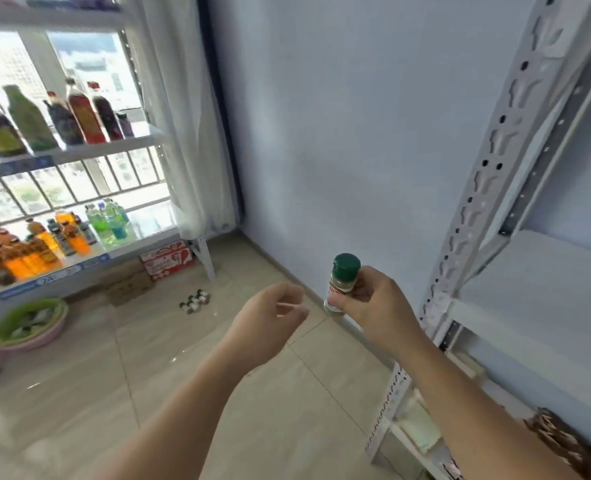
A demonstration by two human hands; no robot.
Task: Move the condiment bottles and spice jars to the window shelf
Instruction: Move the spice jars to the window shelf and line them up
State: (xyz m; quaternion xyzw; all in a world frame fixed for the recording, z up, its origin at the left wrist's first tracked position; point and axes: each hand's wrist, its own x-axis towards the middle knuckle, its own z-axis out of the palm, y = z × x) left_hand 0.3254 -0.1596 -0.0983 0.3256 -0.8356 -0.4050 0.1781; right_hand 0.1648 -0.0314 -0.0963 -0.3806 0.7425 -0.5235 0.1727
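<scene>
The white metal window shelf (79, 152) at ten o'clock carries rows of dark sauce bottles (62, 116) and orange drink bottles (44, 247). Toward three o'clock stands a bare white slotted rack (502, 161). The right hand (373, 299) grips a small clear spice jar with green cap and tan powder (342, 282), upright in mid-air. The left hand (270, 320) hangs loosely curled and empty, just beside the jar at its nine o'clock.

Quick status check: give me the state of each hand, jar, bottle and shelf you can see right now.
Right hand: gripping the spice jar.
Spice jar: upright, green cap on, held in the air.
Left hand: empty, loosely curled.
Small jars: clustered on the floor.
Sauce bottles: standing on the window shelf.
Right rack: visible shelf bare.
</scene>
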